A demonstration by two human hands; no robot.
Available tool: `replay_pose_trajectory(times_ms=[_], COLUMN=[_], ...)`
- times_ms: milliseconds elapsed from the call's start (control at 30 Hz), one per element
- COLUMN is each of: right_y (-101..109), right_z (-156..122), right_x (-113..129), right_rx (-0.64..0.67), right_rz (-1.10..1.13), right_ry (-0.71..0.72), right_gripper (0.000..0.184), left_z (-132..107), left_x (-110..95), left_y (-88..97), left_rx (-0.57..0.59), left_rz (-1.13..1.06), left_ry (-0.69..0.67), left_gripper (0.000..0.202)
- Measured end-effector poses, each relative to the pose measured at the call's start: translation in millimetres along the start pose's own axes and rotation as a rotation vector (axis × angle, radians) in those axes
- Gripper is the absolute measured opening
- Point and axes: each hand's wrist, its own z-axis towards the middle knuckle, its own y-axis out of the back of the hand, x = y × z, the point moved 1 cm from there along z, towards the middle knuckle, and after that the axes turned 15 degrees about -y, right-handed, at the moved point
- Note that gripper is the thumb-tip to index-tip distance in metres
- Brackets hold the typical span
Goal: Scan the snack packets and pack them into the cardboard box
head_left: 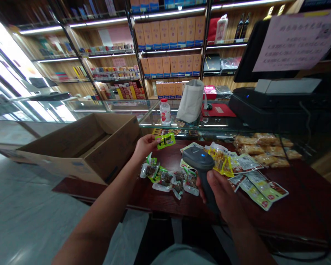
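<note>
Bare forearms (102, 217) span my view, right grip (220, 189) wrapped around a barcode scanner (198, 157), left grip (145, 145) pinching a green snack packet (167, 141) above the dark-red surface (145, 197).

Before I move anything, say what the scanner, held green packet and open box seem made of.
Scanner: probably hard plastic, smooth dark grey with a soft sheen.
Green packet: likely plastic film, printed and glossy.
Open box: apparently cardboard, matte brown with thin walls.
</note>
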Motion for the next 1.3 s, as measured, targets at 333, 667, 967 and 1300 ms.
replay_pose_trajectory(times_ms=[333,667,967,1300], right_y=[-4.6,8.9,33.6,50.0], right_z=[-0.2,-0.4,1.5,-0.1], right_x=[-0.6,-10.7,-23.3,-20.2], right_rx=[0.003,-0.061,-0.198,-0.309], right_rz=[-0.035,0.002,0.090,0.187], right_ry=[0.027,-0.028,-0.076,-0.097], right_gripper=[0.048,0.046,0.047,0.045], left_z=[-3.6,-8.3,-5.9,-94.7], left_x=[-1.1,-71.3,-91.2,6.7], left_y=[5.3,75.2,150.1,49.6], left_rx=[-0.006,-0.440,-0.258,0.374], left_rz=[0.056,0.813,1.475,1.019], left_ry=[0.005,-0.372,0.019,-0.065], left_gripper=[0.047,0.021,0.021,0.027])
